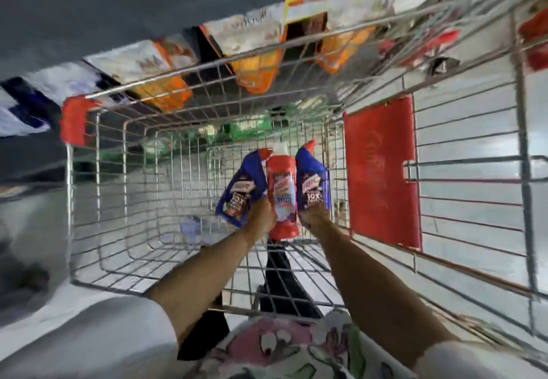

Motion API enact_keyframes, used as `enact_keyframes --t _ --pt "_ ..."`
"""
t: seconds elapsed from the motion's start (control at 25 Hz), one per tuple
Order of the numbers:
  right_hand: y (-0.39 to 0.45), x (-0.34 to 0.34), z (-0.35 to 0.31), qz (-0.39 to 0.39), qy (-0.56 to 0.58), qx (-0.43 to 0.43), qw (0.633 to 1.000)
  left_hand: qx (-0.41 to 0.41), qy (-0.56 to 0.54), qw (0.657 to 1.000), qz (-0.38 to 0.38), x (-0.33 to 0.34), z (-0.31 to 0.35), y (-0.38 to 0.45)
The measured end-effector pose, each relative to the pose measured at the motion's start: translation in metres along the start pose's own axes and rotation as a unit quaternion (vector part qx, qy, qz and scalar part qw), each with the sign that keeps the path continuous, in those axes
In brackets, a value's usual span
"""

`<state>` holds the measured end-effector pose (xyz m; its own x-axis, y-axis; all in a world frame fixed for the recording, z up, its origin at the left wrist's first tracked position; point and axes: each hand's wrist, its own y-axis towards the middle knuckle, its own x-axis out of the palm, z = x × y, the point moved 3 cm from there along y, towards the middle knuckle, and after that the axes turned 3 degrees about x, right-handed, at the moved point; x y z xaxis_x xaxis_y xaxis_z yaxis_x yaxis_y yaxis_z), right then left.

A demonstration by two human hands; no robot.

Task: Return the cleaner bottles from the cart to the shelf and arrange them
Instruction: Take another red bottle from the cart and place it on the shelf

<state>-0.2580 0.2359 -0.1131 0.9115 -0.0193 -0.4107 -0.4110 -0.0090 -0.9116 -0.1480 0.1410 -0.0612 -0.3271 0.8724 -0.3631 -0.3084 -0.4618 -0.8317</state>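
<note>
Floral garment (296,349) at bottom edge, nearest lens. Wire cart (98,201) fills view; red flap (382,171) on its right wall. Both arms reach inside. Left hand (261,215) grasps left blue bottle (240,192); right hand (314,215) grasps right blue bottle (311,183). Red bottle (281,198) pressed between them, above cart floor.

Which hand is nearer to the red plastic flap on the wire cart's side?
The right hand. It grips a blue cleaner bottle just beside the red plastic flap; the left hand holds another blue bottle farther away, beyond the red cleaner bottle.
</note>
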Motion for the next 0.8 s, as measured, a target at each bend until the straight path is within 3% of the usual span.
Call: enact_keyframes --t 0.12,0.28,0.4,0.52,0.68,0.8 --pt "0.004 0.02 0.008 -0.016 0.029 0.008 0.999 -0.031 0.021 0.999 0.036 0.018 -0.004 0.014" --pt "0.022 0.024 0.019 -0.02 0.1 0.033 0.994 -0.051 -0.047 0.997 0.045 0.035 -0.033 0.051" --pt "0.025 0.02 0.025 -0.092 0.102 0.036 0.99 -0.099 -0.128 0.985 0.063 0.061 -0.077 0.084" --pt "0.008 0.005 0.022 -0.134 0.115 0.041 0.983 -0.128 -0.199 0.968 0.08 0.046 -0.053 0.054" --pt "-0.006 -0.012 0.009 -0.168 0.101 0.025 0.98 -0.065 -0.171 0.982 0.058 0.014 -0.019 0.022" --pt "-0.017 -0.03 0.0 -0.238 0.206 -0.013 0.949 -0.011 -0.18 0.983 0.024 -0.01 -0.008 0.007"
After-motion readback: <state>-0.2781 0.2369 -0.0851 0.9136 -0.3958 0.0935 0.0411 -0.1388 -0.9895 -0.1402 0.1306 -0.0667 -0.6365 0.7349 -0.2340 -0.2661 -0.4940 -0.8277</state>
